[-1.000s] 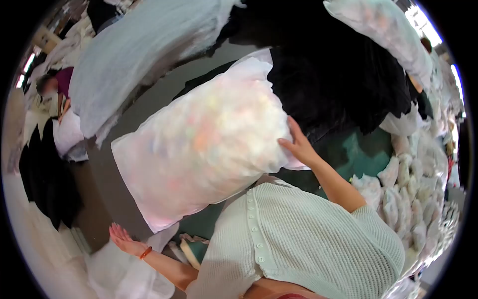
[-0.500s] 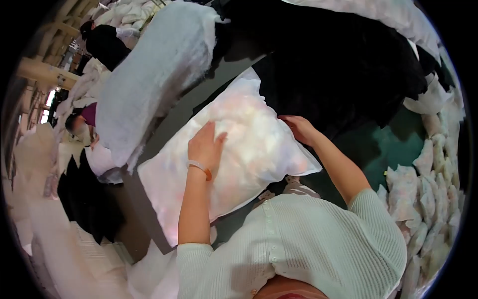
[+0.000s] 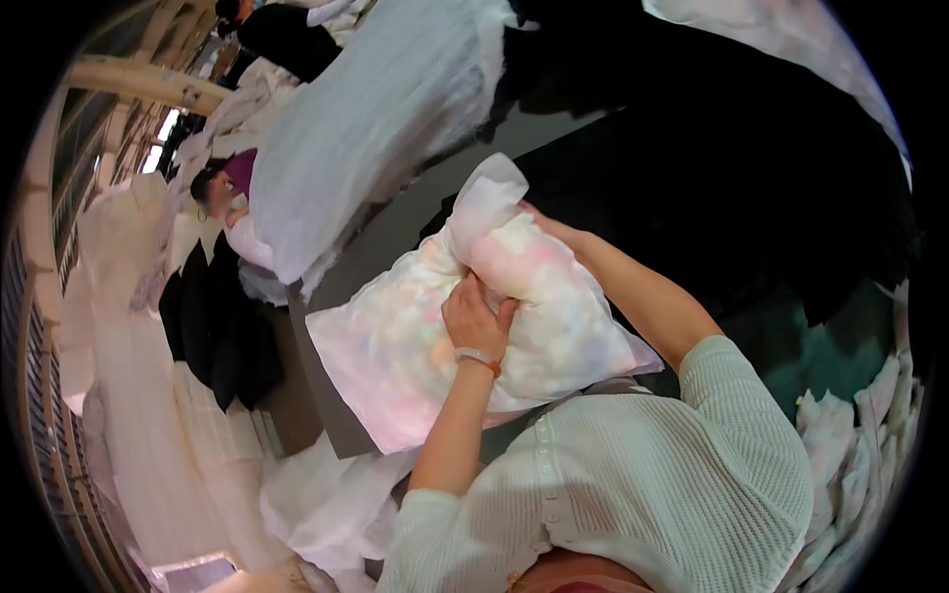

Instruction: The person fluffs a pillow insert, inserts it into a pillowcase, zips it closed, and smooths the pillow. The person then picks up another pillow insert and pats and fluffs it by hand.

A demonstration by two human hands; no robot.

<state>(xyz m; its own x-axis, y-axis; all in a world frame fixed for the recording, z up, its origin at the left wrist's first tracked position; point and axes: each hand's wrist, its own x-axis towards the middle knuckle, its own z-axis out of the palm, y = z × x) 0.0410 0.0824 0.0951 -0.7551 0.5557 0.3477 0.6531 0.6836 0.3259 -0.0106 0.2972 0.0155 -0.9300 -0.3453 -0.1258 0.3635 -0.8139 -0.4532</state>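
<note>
A plump white pillow point(image 3: 395, 336) lies across the grey table edge in front of me, with pastel stuffing showing through its thin cover. Its far end is bent up and over into a thick fold. My left hand point(image 3: 477, 321), with a pale and orange bracelet at the wrist, is curled into the crease, its fingertips sunk in the fabric and thumb apart. Behind the raised far edge, my right hand point(image 3: 542, 219) grips the pillow; most of its fingers are hidden by it.
A thick white batting slab point(image 3: 381, 119) lies on the grey table point(image 3: 420, 193). Black fabric point(image 3: 732, 168) is heaped at the far right. More stuffed white bags point(image 3: 830, 435) pile up at right. Black cloth point(image 3: 222, 321) hangs at left, near a person in purple point(image 3: 239, 173); another person works beyond.
The pillow's far end has folded up and inward. My left hand has gone from lying flat to pressing into the crease, and my right hand has moved to behind the far edge.
</note>
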